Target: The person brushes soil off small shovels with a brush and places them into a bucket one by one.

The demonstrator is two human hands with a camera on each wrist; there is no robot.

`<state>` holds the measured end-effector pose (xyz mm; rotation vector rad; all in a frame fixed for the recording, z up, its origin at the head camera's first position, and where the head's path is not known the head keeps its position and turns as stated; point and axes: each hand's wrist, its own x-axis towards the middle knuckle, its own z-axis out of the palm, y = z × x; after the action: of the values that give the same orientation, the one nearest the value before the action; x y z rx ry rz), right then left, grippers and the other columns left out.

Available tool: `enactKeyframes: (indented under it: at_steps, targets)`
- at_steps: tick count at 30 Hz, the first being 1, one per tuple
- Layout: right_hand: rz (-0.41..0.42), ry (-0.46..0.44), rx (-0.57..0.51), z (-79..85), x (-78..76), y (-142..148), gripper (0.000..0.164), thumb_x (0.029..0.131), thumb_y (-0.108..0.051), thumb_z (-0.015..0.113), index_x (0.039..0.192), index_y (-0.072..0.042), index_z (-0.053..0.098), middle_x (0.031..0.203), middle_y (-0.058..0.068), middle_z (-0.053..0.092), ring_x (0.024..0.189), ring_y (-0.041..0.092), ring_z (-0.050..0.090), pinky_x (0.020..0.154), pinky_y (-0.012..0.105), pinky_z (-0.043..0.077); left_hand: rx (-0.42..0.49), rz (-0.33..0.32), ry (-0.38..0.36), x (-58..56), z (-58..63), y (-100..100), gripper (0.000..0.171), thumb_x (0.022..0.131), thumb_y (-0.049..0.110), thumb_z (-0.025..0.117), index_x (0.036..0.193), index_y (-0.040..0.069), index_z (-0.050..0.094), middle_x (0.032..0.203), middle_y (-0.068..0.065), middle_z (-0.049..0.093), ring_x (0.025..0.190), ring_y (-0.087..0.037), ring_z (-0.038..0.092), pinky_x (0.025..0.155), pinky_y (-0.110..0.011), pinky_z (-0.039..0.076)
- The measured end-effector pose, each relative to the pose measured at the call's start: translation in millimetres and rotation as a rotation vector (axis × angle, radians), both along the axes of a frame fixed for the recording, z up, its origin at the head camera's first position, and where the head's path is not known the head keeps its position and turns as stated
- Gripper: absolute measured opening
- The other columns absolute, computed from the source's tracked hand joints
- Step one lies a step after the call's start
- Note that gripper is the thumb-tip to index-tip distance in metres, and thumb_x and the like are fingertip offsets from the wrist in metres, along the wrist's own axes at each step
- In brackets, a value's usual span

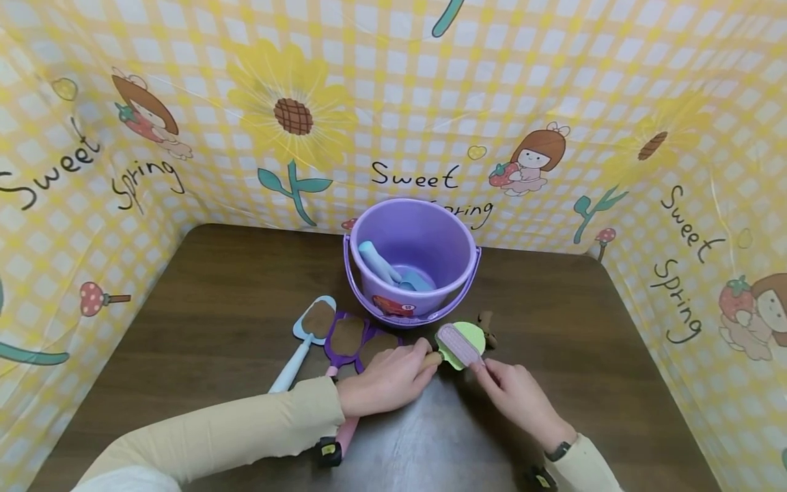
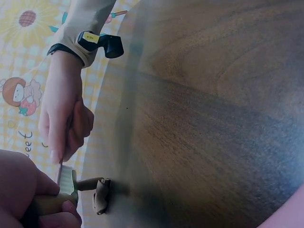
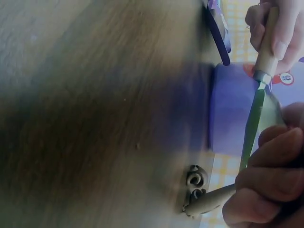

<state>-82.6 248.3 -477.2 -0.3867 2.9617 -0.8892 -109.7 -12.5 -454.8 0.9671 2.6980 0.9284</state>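
Note:
My left hand [image 1: 390, 379] grips the wooden handle [image 3: 268, 45] of a small toy shovel with a light green blade [image 1: 472, 337]. In my right hand [image 1: 519, 396] is the end of a thin, flat lilac piece [image 1: 458, 343] with a ridged, rounded face. That piece lies across the green blade in the head view and shows edge-on in the left wrist view. Its kind cannot be told. Just behind the blade, a brown object [image 1: 487, 328] rests on the table; the right wrist view shows its stem and curled ends [image 3: 195, 179].
A purple bucket [image 1: 412, 212] stands behind my hands, its handle hanging forward, with light blue toys [image 1: 378, 263] inside. Left of it lie a light blue shovel-shaped toy [image 1: 292, 365] and purple-rimmed ones [image 1: 328, 342], partly under my left arm. Patterned cloth [image 1: 393, 102] surrounds the dark wooden table [image 1: 203, 328].

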Motion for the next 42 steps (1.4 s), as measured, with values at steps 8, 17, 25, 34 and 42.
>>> enactKeyframes:
  at_steps: [8, 17, 25, 34, 42]
  targets:
    - [-0.13, 0.072, 0.085, -1.7, -4.7, 9, 0.039, 0.105, -0.028, 0.062, 0.071, -0.016, 0.049, 0.058, -0.008, 0.037, 0.051, 0.012, 0.041, 0.048, 0.028, 0.032, 0.003, -0.005, 0.001, 0.3, -0.2, -2, 0.024, 0.107, 0.022, 0.057, 0.089, 0.013, 0.043, 0.071, 0.005, 0.037, 0.059, -0.011, 0.041, 0.049, -0.026, 0.035]
    - [-0.002, 0.008, -0.008, 4.2, 0.5, -1, 0.033, 0.104, -0.031, 0.065, 0.075, -0.021, 0.054, 0.059, -0.014, 0.035, 0.05, 0.002, 0.036, 0.048, 0.023, 0.03, -0.013, -0.003, 0.017, 0.0, -0.5, -1, 0.023, 0.107, 0.023, 0.057, 0.091, 0.013, 0.044, 0.072, 0.005, 0.039, 0.06, -0.011, 0.043, 0.049, -0.027, 0.036]
    - [-0.101, 0.023, 0.066, 2.2, -2.8, 5, 0.036, 0.104, -0.03, 0.064, 0.073, -0.017, 0.052, 0.059, -0.01, 0.035, 0.051, 0.009, 0.038, 0.048, 0.026, 0.03, 0.007, -0.016, 0.025, -0.4, 0.5, -1, 0.023, 0.107, 0.021, 0.056, 0.09, 0.013, 0.042, 0.074, 0.004, 0.038, 0.06, -0.011, 0.041, 0.049, -0.026, 0.035]
    - [-0.109, 0.064, 0.051, 4.2, -3.7, 9, 0.038, 0.105, -0.03, 0.064, 0.072, -0.016, 0.05, 0.059, -0.009, 0.035, 0.05, 0.009, 0.037, 0.048, 0.027, 0.03, -0.005, -0.02, 0.041, 0.5, 0.1, -1, 0.022, 0.107, 0.022, 0.056, 0.091, 0.014, 0.044, 0.077, 0.003, 0.04, 0.061, -0.01, 0.041, 0.049, -0.026, 0.035]
    - [-0.027, -0.019, 0.029, 2.7, -4.5, 7, 0.035, 0.105, -0.032, 0.064, 0.074, -0.019, 0.052, 0.06, -0.012, 0.034, 0.05, 0.004, 0.035, 0.048, 0.024, 0.03, -0.028, 0.001, 0.059, -1.1, 1.7, 1, 0.023, 0.107, 0.023, 0.057, 0.091, 0.013, 0.044, 0.075, 0.003, 0.039, 0.062, -0.012, 0.043, 0.05, -0.027, 0.037]
